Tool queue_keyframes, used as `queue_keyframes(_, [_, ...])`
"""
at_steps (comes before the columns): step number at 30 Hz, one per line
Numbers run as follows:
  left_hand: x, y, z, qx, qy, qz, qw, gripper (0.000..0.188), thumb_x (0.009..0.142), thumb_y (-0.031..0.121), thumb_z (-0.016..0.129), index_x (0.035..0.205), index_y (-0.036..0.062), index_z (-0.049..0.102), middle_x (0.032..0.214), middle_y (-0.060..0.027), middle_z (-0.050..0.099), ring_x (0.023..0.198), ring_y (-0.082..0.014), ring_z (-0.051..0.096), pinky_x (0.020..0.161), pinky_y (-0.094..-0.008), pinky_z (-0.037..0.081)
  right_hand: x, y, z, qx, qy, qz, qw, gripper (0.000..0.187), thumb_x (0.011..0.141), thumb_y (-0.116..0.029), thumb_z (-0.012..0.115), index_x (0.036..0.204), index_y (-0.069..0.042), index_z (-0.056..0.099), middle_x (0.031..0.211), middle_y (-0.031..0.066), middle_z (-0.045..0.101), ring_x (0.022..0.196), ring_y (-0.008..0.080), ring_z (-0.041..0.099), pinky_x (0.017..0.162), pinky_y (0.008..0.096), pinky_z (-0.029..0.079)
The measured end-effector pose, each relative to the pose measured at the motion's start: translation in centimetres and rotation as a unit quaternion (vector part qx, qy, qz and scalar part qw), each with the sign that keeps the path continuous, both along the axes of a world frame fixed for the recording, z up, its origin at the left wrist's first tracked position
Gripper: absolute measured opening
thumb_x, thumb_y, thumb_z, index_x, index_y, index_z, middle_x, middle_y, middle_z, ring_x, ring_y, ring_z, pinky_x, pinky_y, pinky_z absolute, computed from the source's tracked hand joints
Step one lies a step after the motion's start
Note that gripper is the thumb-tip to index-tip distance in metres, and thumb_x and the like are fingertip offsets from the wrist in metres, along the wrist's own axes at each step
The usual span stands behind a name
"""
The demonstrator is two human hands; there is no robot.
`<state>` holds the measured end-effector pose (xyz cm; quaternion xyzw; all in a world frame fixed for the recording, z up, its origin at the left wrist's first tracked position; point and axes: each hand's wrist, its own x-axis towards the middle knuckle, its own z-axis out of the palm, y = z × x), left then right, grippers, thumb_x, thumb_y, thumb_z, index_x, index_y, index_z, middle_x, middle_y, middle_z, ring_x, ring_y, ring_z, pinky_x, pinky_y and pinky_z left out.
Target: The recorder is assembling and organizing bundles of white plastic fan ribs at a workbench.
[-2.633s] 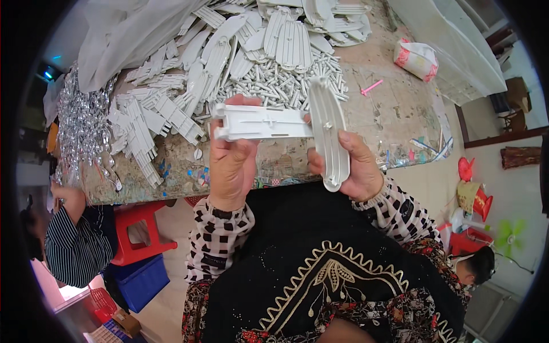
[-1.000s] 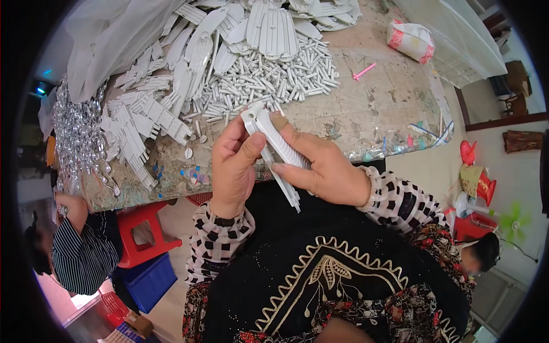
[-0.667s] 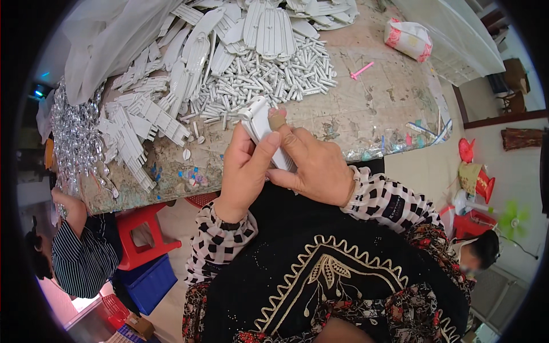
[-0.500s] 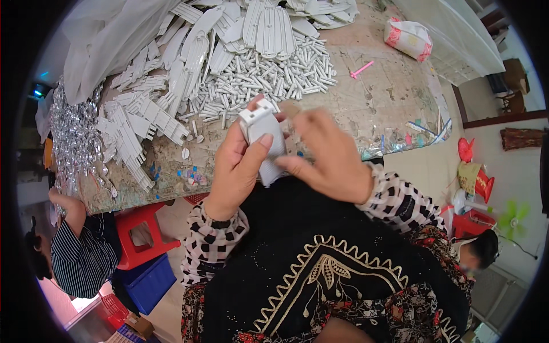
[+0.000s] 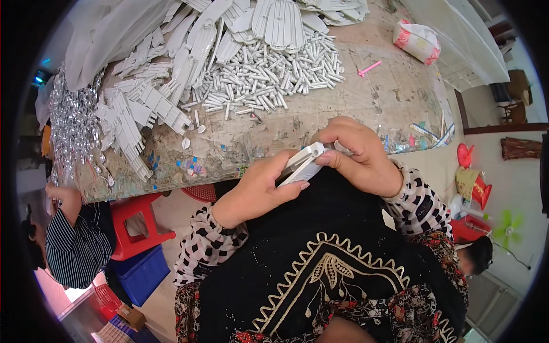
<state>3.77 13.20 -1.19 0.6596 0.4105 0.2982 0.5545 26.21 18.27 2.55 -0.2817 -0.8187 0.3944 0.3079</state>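
Both my hands hold one white plastic part (image 5: 303,163) above the table's front edge. My left hand (image 5: 260,187) wraps its near end, with the thumb along the lower side. My right hand (image 5: 363,157) pinches the far end between thumb and bent fingers. The part is seen edge-on, with a slot between its two long sides and a small hole at the end. Beyond my hands lies a heap of short white pegs (image 5: 269,74). Behind it are long, flat white plastic pieces (image 5: 279,26), and more slatted white pieces (image 5: 128,117) lie to the left.
On the worn table (image 5: 366,108) lie a pink stick (image 5: 370,68) and a tissue pack (image 5: 416,41). Silvery strands (image 5: 74,131) hang at the left. A person in a striped shirt (image 5: 77,246) is beside a red stool (image 5: 137,227) and a blue bin (image 5: 139,274).
The white part has come down toward me and turned from upright to edge-on. My right hand, apart and blurred before, now grips its end.
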Motion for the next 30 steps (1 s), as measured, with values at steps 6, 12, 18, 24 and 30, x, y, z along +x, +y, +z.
queue_keyframes(6, [-1.2, -0.5, -0.4, 0.057, 0.092, 0.015, 0.994, 0.037, 0.085, 0.024, 0.068, 0.111, 0.0014, 0.054, 0.085, -0.0193, 0.064, 0.076, -0.0323, 0.065, 0.068, -0.0374, 0.050, -1.0, 0.1, -1.2, -0.034, 0.012, -0.011, 0.999, 0.016, 0.086, -0.012, 0.065, 0.096, 0.000, 0.061, 0.084, 0.0098, 0.059, 0.079, 0.0227, 0.057, 0.073, 0.0319, 0.043])
queue_keyframes(12, [-4.2, -2.7, -1.0, 0.062, 0.141, 0.096, 0.983, 0.026, 0.088, 0.023, 0.063, 0.099, 0.0008, 0.056, 0.074, -0.0184, 0.062, 0.065, -0.0333, 0.063, 0.060, -0.0378, 0.048, -4.3, 2.7, -3.2, -0.208, 0.030, 0.015, 0.978, 0.017, 0.088, -0.015, 0.064, 0.097, -0.001, 0.063, 0.090, 0.0097, 0.062, 0.080, 0.0205, 0.059, 0.074, 0.0288, 0.045])
queue_keyframes(18, [-7.7, -3.2, -0.3, 0.068, 0.245, 0.189, 0.949, 0.026, 0.088, 0.023, 0.060, 0.093, -0.0011, 0.055, 0.070, -0.0207, 0.059, 0.065, -0.0379, 0.061, 0.059, -0.0417, 0.046, -9.8, 5.7, -6.7, 0.282, -0.135, -0.032, 0.949, 0.013, 0.075, -0.010, 0.063, 0.087, -0.008, 0.066, 0.081, 0.0080, 0.055, 0.081, 0.0247, 0.057, 0.071, 0.0388, 0.045])
queue_keyframes(24, [-9.0, -3.3, -0.1, 0.111, 0.454, 0.158, 0.870, 0.022, 0.087, 0.021, 0.057, 0.088, -0.0010, 0.052, 0.072, -0.0228, 0.061, 0.068, -0.0410, 0.062, 0.060, -0.0488, 0.047, -14.2, 5.3, -8.6, 0.371, -0.223, -0.061, 0.900, 0.014, 0.074, -0.013, 0.057, 0.084, -0.008, 0.064, 0.085, 0.0070, 0.053, 0.087, 0.0248, 0.054, 0.075, 0.0373, 0.043])
queue_keyframes(30, [-9.8, -2.9, -0.8, 0.133, 0.516, 0.123, 0.837, 0.017, 0.086, 0.016, 0.056, 0.084, 0.0002, 0.049, 0.064, -0.0195, 0.061, 0.060, -0.0387, 0.061, 0.057, -0.0476, 0.048, -13.9, 4.8, -9.1, 0.232, -0.115, -0.051, 0.965, 0.018, 0.079, -0.006, 0.058, 0.097, -0.003, 0.056, 0.089, 0.0121, 0.052, 0.085, 0.0313, 0.053, 0.074, 0.0400, 0.043])
